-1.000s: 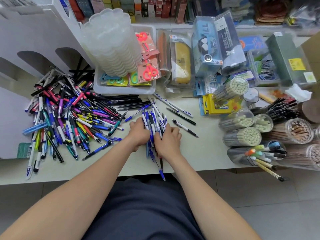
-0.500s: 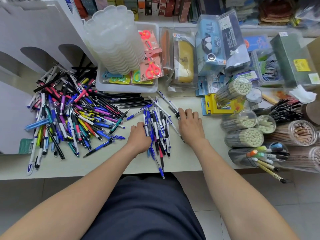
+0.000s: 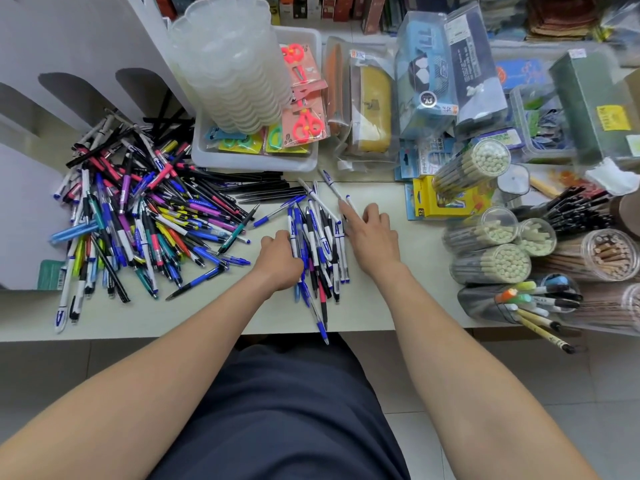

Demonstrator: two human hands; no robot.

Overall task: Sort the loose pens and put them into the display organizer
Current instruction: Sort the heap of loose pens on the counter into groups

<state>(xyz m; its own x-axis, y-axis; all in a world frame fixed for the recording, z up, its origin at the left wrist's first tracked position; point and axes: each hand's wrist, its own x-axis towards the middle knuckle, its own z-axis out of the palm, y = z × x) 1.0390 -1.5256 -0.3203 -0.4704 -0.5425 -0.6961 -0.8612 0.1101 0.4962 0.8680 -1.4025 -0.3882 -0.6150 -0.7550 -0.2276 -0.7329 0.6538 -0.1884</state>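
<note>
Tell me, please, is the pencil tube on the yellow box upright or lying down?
Lying down: the pencil tube rests slantwise across the yellow box, its round end showing.

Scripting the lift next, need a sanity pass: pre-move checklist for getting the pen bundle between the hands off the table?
1. Left hand gripping the bundle of white-and-blue plastic pens: ok.
2. Right hand on bundle: not ok, its straight fingers touch a stray white pen beside it.
3. Bundle squared: not ok, pens fanned; one blue-capped pen overhangs the pale table edge.
4. Free slot in the white arched display organizer: cannot tell.
</note>
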